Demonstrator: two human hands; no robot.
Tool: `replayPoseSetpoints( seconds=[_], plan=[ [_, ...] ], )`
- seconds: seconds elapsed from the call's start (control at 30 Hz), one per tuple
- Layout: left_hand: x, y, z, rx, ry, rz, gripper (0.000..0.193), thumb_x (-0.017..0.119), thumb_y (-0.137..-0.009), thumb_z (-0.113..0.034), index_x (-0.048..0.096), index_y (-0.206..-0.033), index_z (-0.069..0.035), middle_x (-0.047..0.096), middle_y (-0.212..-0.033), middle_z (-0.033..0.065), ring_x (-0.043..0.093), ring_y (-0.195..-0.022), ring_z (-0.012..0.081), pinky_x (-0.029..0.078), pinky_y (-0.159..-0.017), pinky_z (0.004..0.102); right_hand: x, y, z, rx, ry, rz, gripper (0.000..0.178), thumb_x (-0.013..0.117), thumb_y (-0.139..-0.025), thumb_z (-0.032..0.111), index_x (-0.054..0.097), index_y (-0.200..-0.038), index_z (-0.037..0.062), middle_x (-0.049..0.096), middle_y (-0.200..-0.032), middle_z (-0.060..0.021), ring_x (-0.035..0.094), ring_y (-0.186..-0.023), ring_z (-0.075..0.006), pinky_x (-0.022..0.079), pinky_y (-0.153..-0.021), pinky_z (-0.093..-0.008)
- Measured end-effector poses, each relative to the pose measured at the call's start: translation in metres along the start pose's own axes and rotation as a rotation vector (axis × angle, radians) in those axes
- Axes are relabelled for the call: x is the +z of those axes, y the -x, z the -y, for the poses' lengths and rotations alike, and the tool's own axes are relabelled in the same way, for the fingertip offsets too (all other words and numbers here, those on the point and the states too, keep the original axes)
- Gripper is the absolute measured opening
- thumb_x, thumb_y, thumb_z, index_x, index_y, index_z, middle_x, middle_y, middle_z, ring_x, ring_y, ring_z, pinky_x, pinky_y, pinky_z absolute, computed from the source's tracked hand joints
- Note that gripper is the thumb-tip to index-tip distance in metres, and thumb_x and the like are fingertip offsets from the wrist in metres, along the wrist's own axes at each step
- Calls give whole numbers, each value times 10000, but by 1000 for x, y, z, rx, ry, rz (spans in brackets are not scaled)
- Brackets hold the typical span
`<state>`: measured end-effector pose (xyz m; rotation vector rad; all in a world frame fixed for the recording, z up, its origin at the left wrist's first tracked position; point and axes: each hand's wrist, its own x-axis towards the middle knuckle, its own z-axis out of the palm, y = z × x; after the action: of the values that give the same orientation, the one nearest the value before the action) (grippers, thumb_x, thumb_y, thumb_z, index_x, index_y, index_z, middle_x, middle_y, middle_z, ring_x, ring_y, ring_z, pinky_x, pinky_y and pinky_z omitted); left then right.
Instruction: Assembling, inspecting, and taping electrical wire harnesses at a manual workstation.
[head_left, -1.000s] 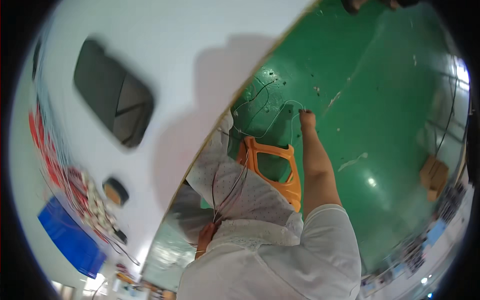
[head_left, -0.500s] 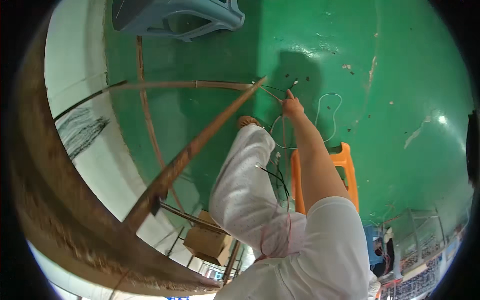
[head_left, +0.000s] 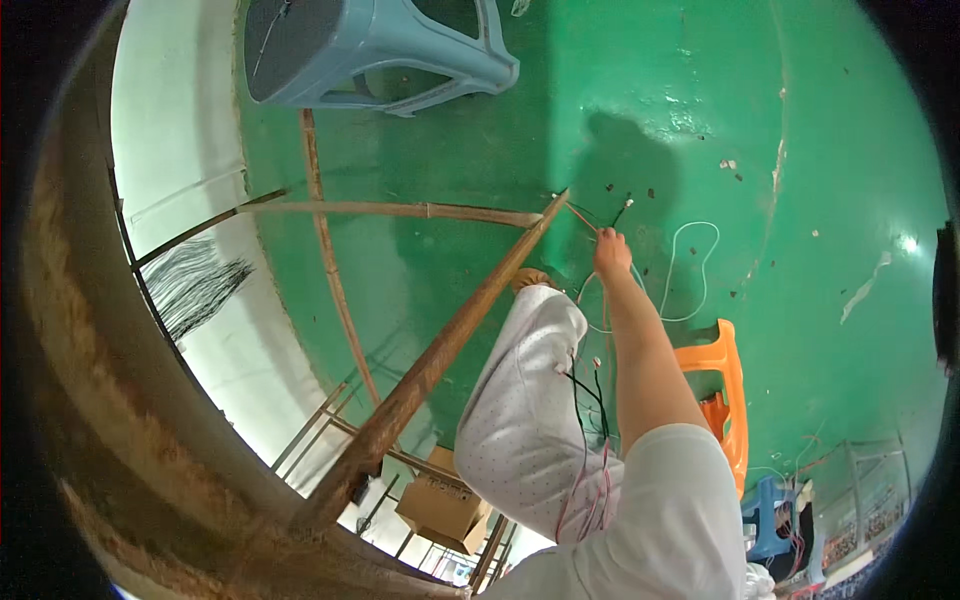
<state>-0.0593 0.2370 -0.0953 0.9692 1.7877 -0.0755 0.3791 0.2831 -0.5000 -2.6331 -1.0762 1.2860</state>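
Note:
My right hand [head_left: 612, 252] reaches down over the green floor, its fingers closed on a thin red wire [head_left: 580, 215]. The wire runs from the hand to the tip of a wooden pole [head_left: 450, 345]. More wire hangs below the hand beside my leg. Just past the fingers, a short black wire end with a white connector [head_left: 628, 203] shows over the floor. A pale looped wire [head_left: 716, 262] lies to the right of the hand. Black and red wires [head_left: 592, 400] with small white connectors hang across my trouser leg [head_left: 520, 390]. My left hand is out of view.
A thinner pole [head_left: 400, 209] meets the wooden pole near its tip. A grey-blue plastic stool [head_left: 400, 50] stands at the far left, an orange stool [head_left: 735, 400] beside my arm. A cardboard box [head_left: 445, 510] sits low down. Small scraps [head_left: 728, 164] lie on the floor.
The whole view has shifted, so poles, stools and floor appear lower and farther right. My right hand stays near the pole tip, its extended finger now drawn in.

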Motion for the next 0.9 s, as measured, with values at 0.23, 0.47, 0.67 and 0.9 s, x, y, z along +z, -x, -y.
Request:
replayPoseSetpoints(
  seconds=[0.23,0.47,0.67,0.9],
  plan=[
    [71,69,46,52,148,-38,225,560,-982,-224,654,-1002,-20,627,-901,12,558,-849,101,459,-759,250,-112,133,-38,-264,-1020,180,387,475,-992,277,563,-1260,11,592,-1210,-127,551,-1122,-263,432,-995,-353],
    [178,242,150,41,359,-155,210,563,-981,-208,654,-1003,-20,635,-906,15,568,-858,103,466,-771,251,-333,282,-36,-251,-1404,240,456,450,-1003,313,541,-1279,-39,577,-1226,-94,540,-914,-158,448,-877,-313],
    [225,329,151,148,183,-191,192,592,-965,-168,669,-1071,-28,660,-871,16,601,-830,111,484,-771,235,-475,381,5,-854,-1047,153,484,382,-1012,322,548,-1259,-60,556,-1182,-137,505,-794,-149,402,-703,-283],
    [254,361,133,231,-108,-475,146,642,-912,-183,675,-996,-68,650,-836,120,634,-706,215,497,-613,307,-509,428,51,-1611,-951,474,526,313,-1017,349,528,-1245,-74,474,-1222,-220,495,-709,-121,376,-577,-256]
  ],
)
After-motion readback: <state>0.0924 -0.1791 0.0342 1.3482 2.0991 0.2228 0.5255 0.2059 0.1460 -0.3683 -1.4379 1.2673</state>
